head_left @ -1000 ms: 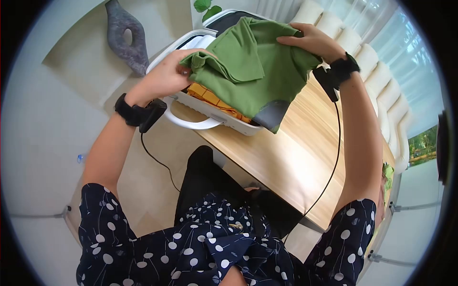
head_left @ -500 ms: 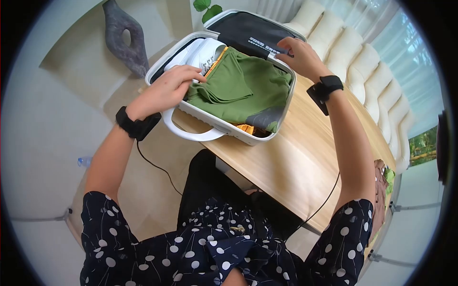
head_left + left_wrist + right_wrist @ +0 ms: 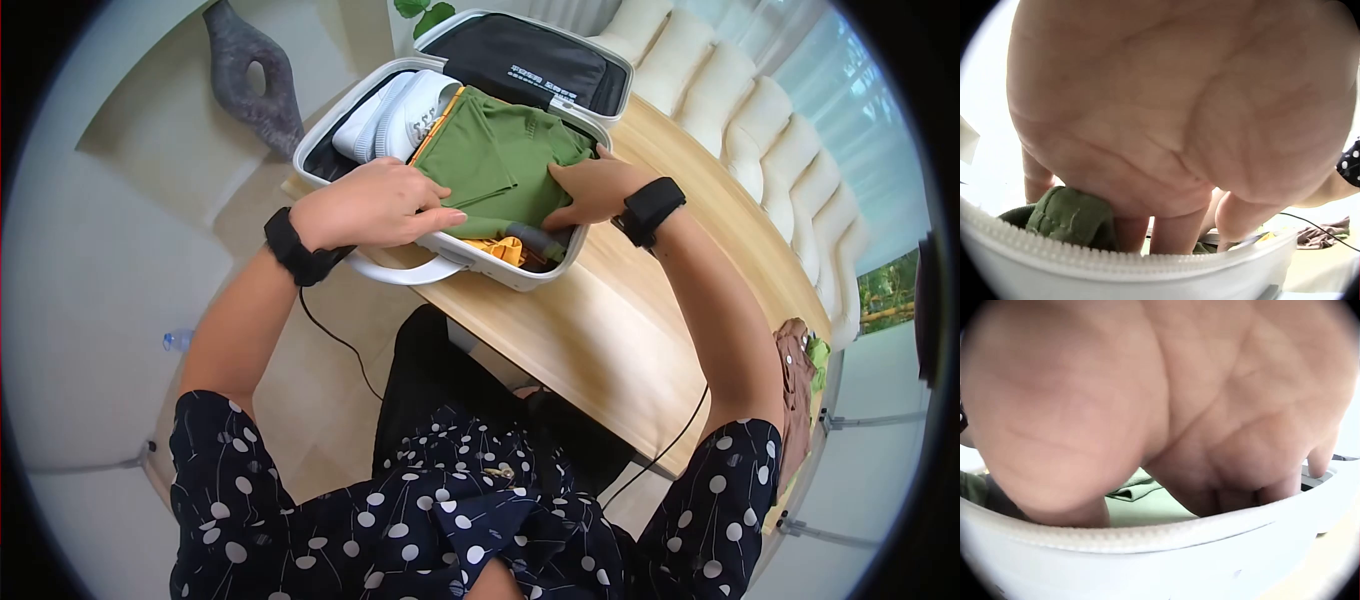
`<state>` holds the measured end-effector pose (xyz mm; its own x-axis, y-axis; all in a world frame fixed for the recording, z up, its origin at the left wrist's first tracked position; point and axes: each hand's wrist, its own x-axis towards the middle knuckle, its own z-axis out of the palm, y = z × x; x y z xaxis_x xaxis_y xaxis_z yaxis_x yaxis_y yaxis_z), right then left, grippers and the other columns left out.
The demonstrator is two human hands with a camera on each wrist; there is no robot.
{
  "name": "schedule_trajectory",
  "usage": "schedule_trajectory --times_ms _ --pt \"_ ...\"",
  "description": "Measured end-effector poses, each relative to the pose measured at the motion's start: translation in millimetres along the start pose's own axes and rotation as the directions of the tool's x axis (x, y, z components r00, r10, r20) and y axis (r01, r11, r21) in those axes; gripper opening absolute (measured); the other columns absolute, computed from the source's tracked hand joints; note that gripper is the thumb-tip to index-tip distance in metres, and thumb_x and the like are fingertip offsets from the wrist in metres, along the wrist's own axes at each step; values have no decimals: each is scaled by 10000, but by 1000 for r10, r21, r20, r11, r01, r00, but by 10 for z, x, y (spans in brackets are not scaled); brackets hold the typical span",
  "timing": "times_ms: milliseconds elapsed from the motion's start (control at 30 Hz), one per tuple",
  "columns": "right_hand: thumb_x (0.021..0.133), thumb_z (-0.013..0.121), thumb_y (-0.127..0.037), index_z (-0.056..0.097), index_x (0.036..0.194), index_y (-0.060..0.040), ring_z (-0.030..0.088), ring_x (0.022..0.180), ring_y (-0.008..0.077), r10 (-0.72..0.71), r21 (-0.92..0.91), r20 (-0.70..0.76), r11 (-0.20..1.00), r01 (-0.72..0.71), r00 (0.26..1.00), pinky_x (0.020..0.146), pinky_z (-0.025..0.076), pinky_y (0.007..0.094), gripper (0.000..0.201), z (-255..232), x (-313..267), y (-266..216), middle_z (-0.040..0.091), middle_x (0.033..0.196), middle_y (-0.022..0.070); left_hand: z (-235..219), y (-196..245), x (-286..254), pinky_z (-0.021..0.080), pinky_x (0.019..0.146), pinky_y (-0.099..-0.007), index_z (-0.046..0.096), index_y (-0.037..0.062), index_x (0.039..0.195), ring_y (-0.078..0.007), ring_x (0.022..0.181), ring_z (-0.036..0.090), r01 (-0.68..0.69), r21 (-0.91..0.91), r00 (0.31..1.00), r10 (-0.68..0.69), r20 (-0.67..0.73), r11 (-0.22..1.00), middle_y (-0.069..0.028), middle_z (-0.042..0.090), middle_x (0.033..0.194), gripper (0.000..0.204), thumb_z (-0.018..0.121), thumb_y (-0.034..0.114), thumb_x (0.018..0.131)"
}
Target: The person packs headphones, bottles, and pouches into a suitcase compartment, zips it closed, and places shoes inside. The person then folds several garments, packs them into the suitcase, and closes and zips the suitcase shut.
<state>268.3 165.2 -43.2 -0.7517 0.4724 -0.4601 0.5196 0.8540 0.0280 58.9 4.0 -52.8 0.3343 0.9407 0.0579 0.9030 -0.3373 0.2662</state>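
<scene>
A folded green garment [image 3: 490,150] lies in the open white suitcase [image 3: 500,272], beside white shoes [image 3: 405,115]. The left hand [image 3: 375,205] rests over the near left rim, fingers on the garment's left part; in the left wrist view its palm [image 3: 1172,106] is above the zip edge, with a rolled green edge [image 3: 1069,215] beside the fingers. At the right side the right hand [image 3: 598,187] reaches inside the rim, thumb and fingers spread on the garment; the right wrist view shows its palm [image 3: 1160,412] over the rim. Orange cloth [image 3: 500,249] shows at the near edge.
The suitcase stands on a wooden table [image 3: 620,330], its lid [image 3: 520,60] lying back with a black lining. Brown and green clothes [image 3: 795,390] lie at the table's far right end. A grey sculpture [image 3: 255,80] stands left, a cream padded seat [image 3: 740,130] behind.
The green garment, held up by both hands a second ago, now lies in the suitcase. The right hand has come down from near the lid onto it; the left hand has moved slightly toward the near rim.
</scene>
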Motion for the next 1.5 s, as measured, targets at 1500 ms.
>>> schedule_trajectory --times_ms 1500 --pt "783 529 -101 588 1113 -50 549 1054 313 -288 16 -644 921 389 709 905 432 381 338 -488 1313 -106 601 1105 159 13 -259 -171 439 766 -367 637 21 917 -297 801 614 524 -68 838 -528 -134 849 -156 647 812 395 551 392 811"
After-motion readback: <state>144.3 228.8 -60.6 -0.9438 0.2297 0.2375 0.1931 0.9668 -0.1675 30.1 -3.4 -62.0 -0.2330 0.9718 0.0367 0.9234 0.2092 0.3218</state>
